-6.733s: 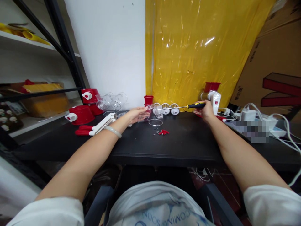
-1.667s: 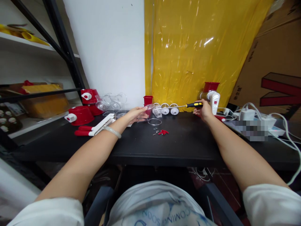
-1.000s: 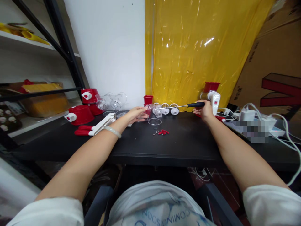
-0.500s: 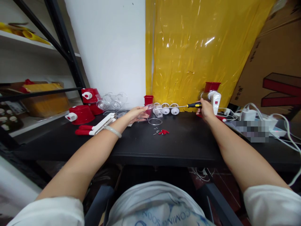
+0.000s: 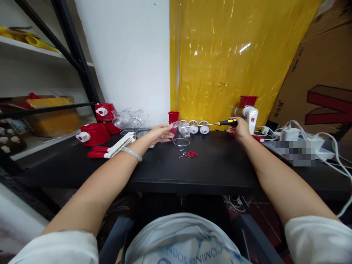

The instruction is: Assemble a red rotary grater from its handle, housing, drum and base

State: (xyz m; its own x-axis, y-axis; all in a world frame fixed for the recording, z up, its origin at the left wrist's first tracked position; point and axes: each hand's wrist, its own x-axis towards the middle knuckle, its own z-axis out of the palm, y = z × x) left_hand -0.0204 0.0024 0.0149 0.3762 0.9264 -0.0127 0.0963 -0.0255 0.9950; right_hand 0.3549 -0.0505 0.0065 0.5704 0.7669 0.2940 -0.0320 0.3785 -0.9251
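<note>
My left hand (image 5: 161, 133) is closed on a clear plastic part (image 5: 183, 129), held just above the table. My right hand (image 5: 239, 128) grips the yellow-and-black handle of a screwdriver (image 5: 224, 123). Its long shaft runs level to the left, and the tip meets the clear part; exactly where it sits in it I cannot tell. Under the clear part a transparent ring (image 5: 181, 142) lies on the table. In front are small red pieces (image 5: 191, 154) and several small metal bits, perhaps screws. Behind stand a red container (image 5: 173, 117) and white round parts (image 5: 204, 128) with clear rims.
On the left are red housings with white knobs (image 5: 95, 134), clear cylinders (image 5: 134, 118) and red-and-white handles (image 5: 100, 151). A white-and-red device (image 5: 252, 118) stands beside my right hand. White chargers and cables (image 5: 290, 133) crowd the right end of the black table (image 5: 214, 172).
My right fingers have shifted slightly on the screwdriver's handle, which looks turned a little. My left hand and the clear part stay in place.
</note>
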